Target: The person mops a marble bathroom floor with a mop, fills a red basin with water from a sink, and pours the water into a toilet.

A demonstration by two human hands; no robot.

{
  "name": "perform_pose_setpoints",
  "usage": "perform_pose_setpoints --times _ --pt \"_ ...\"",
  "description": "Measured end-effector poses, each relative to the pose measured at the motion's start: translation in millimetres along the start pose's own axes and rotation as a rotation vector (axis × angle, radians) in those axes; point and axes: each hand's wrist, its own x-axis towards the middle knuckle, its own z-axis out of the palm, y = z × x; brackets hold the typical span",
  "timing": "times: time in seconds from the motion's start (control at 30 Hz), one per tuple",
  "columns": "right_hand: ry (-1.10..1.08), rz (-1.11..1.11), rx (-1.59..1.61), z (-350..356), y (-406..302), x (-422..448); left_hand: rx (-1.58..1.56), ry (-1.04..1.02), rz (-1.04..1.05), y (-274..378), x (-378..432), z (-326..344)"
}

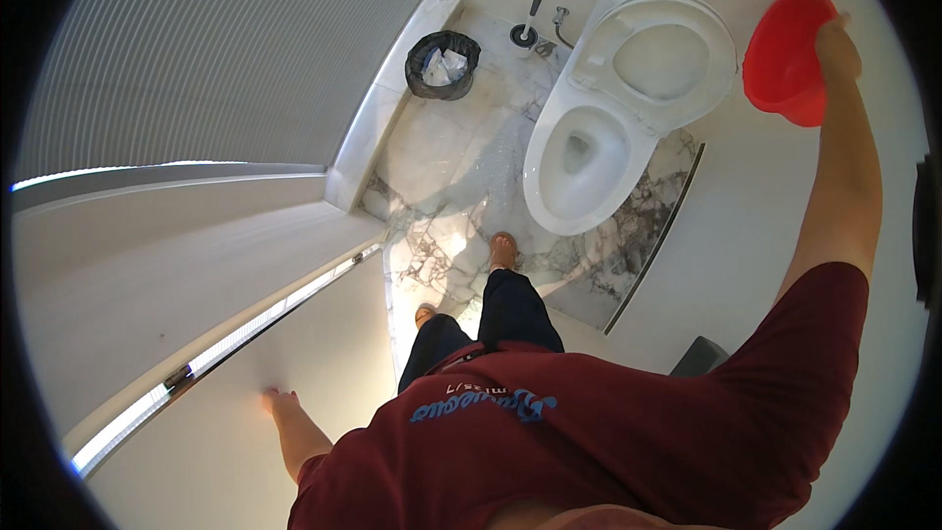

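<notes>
At the upper right my right hand (839, 53) grips the rim of a red plastic basin (784, 51), tilted so that its inside shows. To the left of the basin stands a white toilet (541, 162) with its lid and seat raised and its bowl uncovered. Down at the lower left my left hand (280, 399) is held out against or close to the pale door; whether it touches the surface cannot be told. Its fingers are partly hidden, and no object shows in it.
A waste bin lined with a black bag (443, 92) holds crumpled white paper. Beside it stand a toilet brush in its holder (524, 38) and a wall valve with a hose (561, 16). The marble floor (456, 140) looks wet. Ribbed blinds (221, 51) hang at the upper left.
</notes>
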Motion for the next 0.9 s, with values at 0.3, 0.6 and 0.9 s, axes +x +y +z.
perform_pose_setpoints --times 0.3,0.6,0.9 --pt "0.495 -0.679 -0.337 -35 -18 -112 0.512 0.144 0.591 -59 47 11" --pt "0.321 -0.222 0.140 -45 95 -194 1.264 0.246 1.019 -102 -72 74" --pt "-0.314 0.668 1.484 138 127 -514 0.432 -0.701 1.032 -107 -117 84"
